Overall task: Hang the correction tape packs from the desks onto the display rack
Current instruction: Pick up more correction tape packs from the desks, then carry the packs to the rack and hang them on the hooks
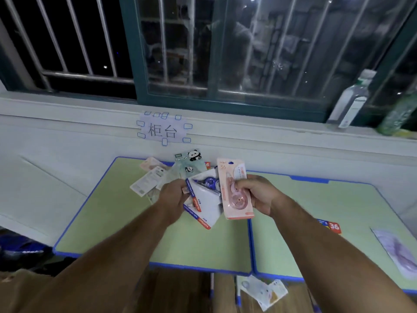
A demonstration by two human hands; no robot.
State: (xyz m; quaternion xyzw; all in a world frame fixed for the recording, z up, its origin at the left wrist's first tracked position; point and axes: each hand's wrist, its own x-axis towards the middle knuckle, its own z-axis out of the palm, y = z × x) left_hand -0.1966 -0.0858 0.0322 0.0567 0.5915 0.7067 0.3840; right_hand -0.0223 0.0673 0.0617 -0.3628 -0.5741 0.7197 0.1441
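My right hand (257, 193) grips a pink correction tape pack (234, 195), held upright above the seam between two green desks. My left hand (173, 197) holds white correction tape packs with blue and red edges (204, 199), fanned out just left of the pink one. Behind my hands a loose pile of packs lies on the left desk (126, 222), among them a panda-printed pack (189, 161) and a white pack (146, 181). On the right desk (316, 256) lie a red and blue pack (330, 225) and a pale purple pack (397, 251). No display rack is in view.
A paper sign (162, 129) is taped to the white wall under a barred window. Two bottles (352, 102) stand on the sill at right. Another pack (264, 290) lies on the floor in front of the desks. A dark bag (20, 247) sits at left.
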